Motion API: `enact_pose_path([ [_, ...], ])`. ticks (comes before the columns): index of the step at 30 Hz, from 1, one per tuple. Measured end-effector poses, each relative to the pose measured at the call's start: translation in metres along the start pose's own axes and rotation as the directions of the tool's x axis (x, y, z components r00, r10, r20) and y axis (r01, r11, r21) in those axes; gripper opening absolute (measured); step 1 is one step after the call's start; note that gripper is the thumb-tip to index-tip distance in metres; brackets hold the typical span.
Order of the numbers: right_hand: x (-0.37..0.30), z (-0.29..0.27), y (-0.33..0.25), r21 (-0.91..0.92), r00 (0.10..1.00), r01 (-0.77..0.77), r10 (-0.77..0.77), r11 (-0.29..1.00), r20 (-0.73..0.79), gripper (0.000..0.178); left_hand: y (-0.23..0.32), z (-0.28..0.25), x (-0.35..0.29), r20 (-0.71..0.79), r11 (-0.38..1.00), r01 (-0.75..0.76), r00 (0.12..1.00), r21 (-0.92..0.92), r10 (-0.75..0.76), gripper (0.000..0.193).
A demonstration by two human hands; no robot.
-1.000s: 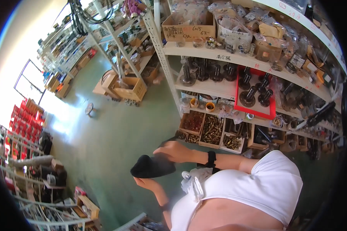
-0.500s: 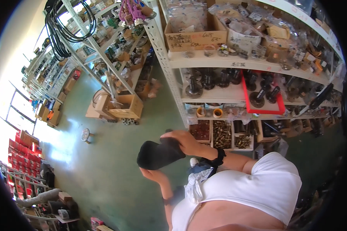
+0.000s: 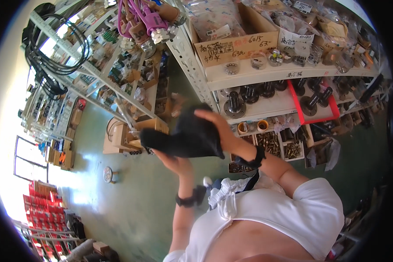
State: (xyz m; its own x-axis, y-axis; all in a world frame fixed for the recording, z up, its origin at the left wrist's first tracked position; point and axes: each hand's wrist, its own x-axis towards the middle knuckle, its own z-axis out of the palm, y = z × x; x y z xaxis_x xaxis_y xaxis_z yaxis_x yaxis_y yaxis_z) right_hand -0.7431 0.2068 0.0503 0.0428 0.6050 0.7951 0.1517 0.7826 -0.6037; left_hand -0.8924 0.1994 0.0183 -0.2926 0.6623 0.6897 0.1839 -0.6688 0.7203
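Note:
In front of my chest I hold a soft-looking black cloth piece [image 3: 192, 137] between both hands. It has a rounded lobe reaching left and a wider, fuller part at the right. My left hand [image 3: 172, 162] grips its lower left side from below, its fingers mostly behind the cloth. Along the upper right side, my right hand [image 3: 220, 129] has hold of it, fingers curled over the edge. Slight blur hides the exact kind of the thing. Dark bands circle both my wrists.
A white metal shelf [image 3: 266, 111] stands close on the right, with cardboard boxes [image 3: 231, 46], black flanged shafts and a red tray [image 3: 303, 102]. Pink-handled parts [image 3: 150, 19] hang near the top. A small stool [image 3: 108, 174] stands on the green floor; red boxes [image 3: 41, 209] are stacked at left.
Both hands have risen with the black cloth piece, and it has turned so that its lobe points left. More of my left forearm shows. The whole view has shifted.

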Motion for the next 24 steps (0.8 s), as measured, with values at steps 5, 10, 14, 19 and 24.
enact_pose_path([
  [5,0.083,-0.016,0.016,-0.371,0.974,0.203,-0.225,0.906,-0.015,0.047,-0.046,0.077,0.089,0.133,0.962,-0.172,0.970,-0.214,0.203,0.090],
  [10,0.125,-0.016,0.047,-0.707,0.997,0.015,-0.066,0.707,-0.045,0.049,-0.039,0.147,0.145,0.393,0.862,0.102,0.912,-0.496,0.118,0.066],
  [14,0.110,-0.015,0.061,-0.766,0.972,0.033,-0.200,0.641,-0.125,0.045,-0.060,0.168,0.131,0.476,0.801,0.178,0.867,-0.572,0.147,0.041],
  [19,0.068,-0.013,0.074,-0.824,0.989,0.018,-0.134,0.566,-0.070,0.046,-0.100,0.168,0.089,0.611,0.535,0.507,0.791,-0.676,0.023,0.033],
  [24,0.093,0.000,0.045,-0.874,0.965,-0.083,-0.179,0.479,-0.190,0.056,-0.051,0.167,0.123,0.755,0.354,0.747,0.639,-0.563,-0.147,0.023],
])
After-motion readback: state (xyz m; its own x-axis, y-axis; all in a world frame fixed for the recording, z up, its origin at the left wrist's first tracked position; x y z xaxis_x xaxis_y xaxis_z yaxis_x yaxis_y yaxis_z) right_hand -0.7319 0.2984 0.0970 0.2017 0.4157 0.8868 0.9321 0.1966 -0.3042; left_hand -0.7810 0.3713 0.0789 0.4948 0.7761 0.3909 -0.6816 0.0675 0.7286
